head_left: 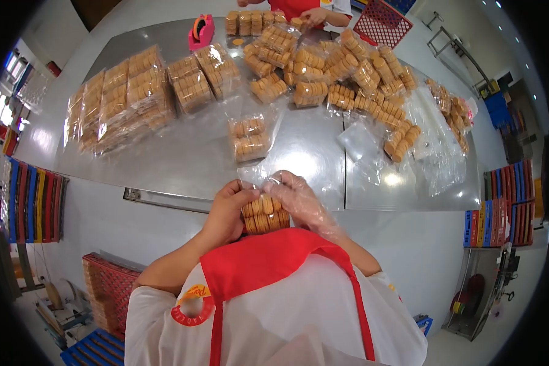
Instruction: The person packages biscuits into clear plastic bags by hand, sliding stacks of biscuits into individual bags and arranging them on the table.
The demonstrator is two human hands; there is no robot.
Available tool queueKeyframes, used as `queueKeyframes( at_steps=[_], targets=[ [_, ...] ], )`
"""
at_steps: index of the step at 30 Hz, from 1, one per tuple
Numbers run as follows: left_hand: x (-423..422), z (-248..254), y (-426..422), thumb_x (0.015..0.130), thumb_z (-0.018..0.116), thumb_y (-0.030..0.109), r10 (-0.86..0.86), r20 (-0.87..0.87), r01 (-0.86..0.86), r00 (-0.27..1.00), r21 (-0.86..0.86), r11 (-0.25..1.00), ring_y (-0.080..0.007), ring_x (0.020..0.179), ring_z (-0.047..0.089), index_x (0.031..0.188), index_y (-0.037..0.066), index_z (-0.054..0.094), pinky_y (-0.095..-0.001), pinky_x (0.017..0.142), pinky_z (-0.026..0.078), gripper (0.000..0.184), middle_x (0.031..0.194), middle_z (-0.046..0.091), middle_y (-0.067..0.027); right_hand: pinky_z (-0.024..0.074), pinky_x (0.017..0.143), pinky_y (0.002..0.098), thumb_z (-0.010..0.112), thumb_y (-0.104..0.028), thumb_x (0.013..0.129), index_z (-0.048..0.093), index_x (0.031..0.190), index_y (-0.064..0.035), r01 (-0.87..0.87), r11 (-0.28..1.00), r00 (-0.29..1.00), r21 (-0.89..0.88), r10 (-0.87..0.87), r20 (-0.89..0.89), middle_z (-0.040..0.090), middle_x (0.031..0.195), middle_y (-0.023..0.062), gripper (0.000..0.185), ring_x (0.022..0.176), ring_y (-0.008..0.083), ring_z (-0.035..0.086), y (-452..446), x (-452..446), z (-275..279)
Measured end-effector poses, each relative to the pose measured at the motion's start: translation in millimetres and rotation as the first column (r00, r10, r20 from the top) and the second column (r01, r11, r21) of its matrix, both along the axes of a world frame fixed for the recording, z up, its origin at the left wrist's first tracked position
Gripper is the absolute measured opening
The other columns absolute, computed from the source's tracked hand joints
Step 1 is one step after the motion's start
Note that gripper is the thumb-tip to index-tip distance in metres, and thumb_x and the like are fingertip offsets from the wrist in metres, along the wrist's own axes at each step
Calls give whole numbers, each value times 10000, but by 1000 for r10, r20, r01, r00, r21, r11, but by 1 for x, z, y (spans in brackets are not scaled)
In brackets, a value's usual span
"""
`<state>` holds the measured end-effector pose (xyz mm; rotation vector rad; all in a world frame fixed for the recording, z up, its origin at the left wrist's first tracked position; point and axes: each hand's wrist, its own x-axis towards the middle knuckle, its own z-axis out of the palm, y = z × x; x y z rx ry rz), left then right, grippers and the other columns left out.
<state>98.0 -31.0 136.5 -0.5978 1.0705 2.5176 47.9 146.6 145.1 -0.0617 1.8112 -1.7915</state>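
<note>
My left hand [227,210] is bare, its fingers closed on the upper left of a clear bag of biscuits [266,215] held close against my red apron [268,253]. On the bag's upper right, my right hand [299,198], in a clear plastic glove, has its fingers closed too. Round golden biscuits stand in stacked rows inside the bag. Clear film sticks up between my hands. Just beyond them on the steel table [195,158] lies another bag of biscuits [249,139].
Packed biscuit bags [128,97] are piled at the left. A pink tape dispenser [201,32] stands at the back. Many small biscuit packs [311,94] and empty clear bags [436,149] lie to the right. Across the table, a co-worker's hand [314,17] is near more packs.
</note>
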Motion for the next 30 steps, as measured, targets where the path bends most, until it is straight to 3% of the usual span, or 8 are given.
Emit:
queueKeyframes(
  at_steps=[5, 8, 12, 15, 19, 24, 28, 30],
  targets=[
    [9, -8, -2, 898, 614, 59, 148, 5, -148, 989, 5, 989, -244, 928, 650, 1059, -25, 614, -406, 865, 543, 181, 1000, 657, -134, 505, 822, 301, 618, -150, 942, 651, 1025, -6, 33, 999, 998, -34, -31, 48, 659, 982, 60, 170, 916, 138, 611, 1, -1, -13],
    [17, -10, -9, 900, 623, 68, 117, 31, -118, 993, 34, 992, -258, 931, 647, 1075, -32, 626, -422, 856, 542, 201, 996, 657, -135, 517, 837, 323, 609, -151, 956, 651, 1048, -9, 30, 994, 979, -105, -8, 201, 662, 994, 61, 174, 920, 148, 623, 1, 6, 4],
    [24, -2, -22, 902, 625, 79, -17, 30, 11, 999, 191, 982, -292, 1011, 642, 1147, -41, 614, -464, 883, 532, 273, 1094, 636, -175, 475, 900, 292, 538, -172, 982, 653, 1083, 29, -98, 992, 991, -81, 104, 84, 644, 1069, 81, 252, 977, 146, 584, 6, 14, 5],
    [27, -7, -29, 910, 611, 81, -53, 28, 49, 998, 124, 991, -299, 1062, 627, 1185, -34, 608, -479, 905, 522, 298, 1123, 626, -177, 472, 914, 288, 526, -179, 985, 656, 1103, 24, -114, 989, 986, -93, 124, 115, 653, 1059, 84, 268, 994, 148, 588, 5, 16, 11],
    [27, -20, -39, 919, 590, 67, -147, -126, 156, 981, 72, 985, -272, 1145, 579, 1231, -33, 600, -423, 975, 484, 327, 1186, 606, -137, 476, 927, 296, 524, -149, 966, 654, 1131, 39, -186, 969, 981, -161, 193, 30, 667, 1083, 115, 282, 1018, 178, 605, 9, 18, 20],
    [23, -52, -44, 927, 565, 13, -255, -466, 200, 847, -165, 966, -232, 1224, 526, 1222, -22, 630, -355, 1047, 418, 304, 1270, 562, -103, 486, 974, 366, 554, -147, 934, 653, 1154, 44, -130, 968, 976, -213, 163, 148, 635, 1224, 154, 307, 1141, 235, 596, 11, 16, 5],
    [36, -42, -41, 933, 593, 18, -254, -532, 134, 808, -253, 958, -221, 1255, 501, 1181, 27, 686, -347, 1071, 386, 265, 1281, 558, -99, 493, 991, 418, 620, -177, 919, 659, 1153, 19, -130, 953, 975, -273, 172, 138, 600, 1288, 158, 308, 1196, 266, 580, 15, 18, 3],
    [38, -41, -43, 931, 620, 39, -253, -569, 110, 782, -274, 955, -214, 1272, 487, 1173, 45, 701, -340, 1079, 373, 255, 1298, 551, -92, 499, 988, 422, 651, -179, 912, 661, 1154, 0, -193, 944, 978, -266, 208, 32, 584, 1312, 157, 301, 1203, 270, 577, 12, 24, 3]
  ],
)
